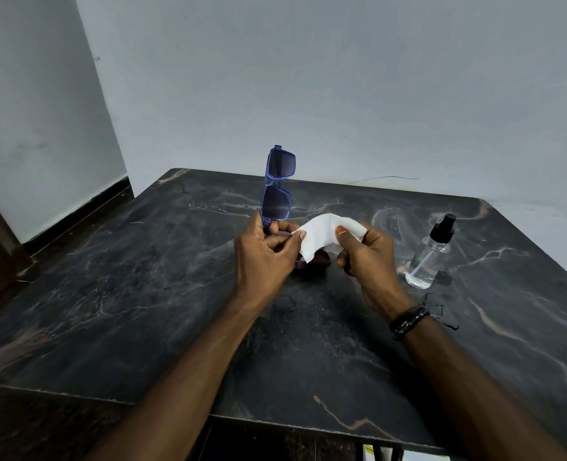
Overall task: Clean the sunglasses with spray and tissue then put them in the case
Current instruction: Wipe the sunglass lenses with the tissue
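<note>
Blue-framed sunglasses with dark lenses stand on end above the table, one lens over the other. My left hand grips their lower end by the hinge and temple. A white tissue stretches between both hands: my right hand pinches its right side with the thumb on top, and my left fingertips touch its left corner. A dark purple case lies on the table behind the hands, mostly hidden. The clear spray bottle with a black nozzle stands to the right, apart from my hands.
The dark marbled table sits in a corner of grey walls. A thin wire lies along its far edge. My right wrist wears a black bracelet. The table's near edge runs below my forearms.
</note>
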{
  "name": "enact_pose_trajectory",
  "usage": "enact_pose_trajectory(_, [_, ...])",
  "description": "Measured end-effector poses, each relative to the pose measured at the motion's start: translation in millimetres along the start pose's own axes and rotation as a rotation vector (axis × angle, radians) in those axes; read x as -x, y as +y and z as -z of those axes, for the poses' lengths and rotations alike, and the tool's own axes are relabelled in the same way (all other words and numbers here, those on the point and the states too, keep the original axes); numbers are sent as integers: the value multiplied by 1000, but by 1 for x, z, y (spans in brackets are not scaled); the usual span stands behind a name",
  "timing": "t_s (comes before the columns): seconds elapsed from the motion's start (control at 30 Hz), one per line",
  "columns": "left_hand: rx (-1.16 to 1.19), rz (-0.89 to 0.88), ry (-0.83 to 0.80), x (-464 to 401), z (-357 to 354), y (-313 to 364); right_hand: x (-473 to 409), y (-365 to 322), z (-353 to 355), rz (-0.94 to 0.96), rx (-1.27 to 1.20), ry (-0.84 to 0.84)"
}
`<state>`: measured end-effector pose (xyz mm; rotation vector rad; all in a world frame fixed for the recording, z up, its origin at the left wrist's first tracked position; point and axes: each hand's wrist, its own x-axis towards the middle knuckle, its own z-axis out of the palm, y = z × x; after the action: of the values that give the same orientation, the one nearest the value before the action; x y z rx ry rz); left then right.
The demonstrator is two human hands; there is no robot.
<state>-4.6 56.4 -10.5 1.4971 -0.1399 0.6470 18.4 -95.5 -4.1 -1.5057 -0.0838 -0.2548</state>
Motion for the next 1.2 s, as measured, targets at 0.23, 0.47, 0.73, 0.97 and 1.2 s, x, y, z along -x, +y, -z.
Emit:
enact_pose_trajectory(0.23, [-72,8,16,-16,13,-2,-4,1,8,25,77,0])
enact_pose_trajectory(0.47, [-333,-26,-49,-42,27,0,-11,-2,9,-31,218,-18])
enact_pose_trajectory(0.73, [-560,71,-78,-65,39,-4,-34,-12,-6,-30,599,-76])
enact_pose_trajectory(0.97, [-730,50,-165,-62,36,-18,-36,2,-11,-18,1005,-106])
enact_pose_trajectory(1.2, [-1037,-122,-285,-47,34,-22,-42,13,-12,-48,1101,-182])
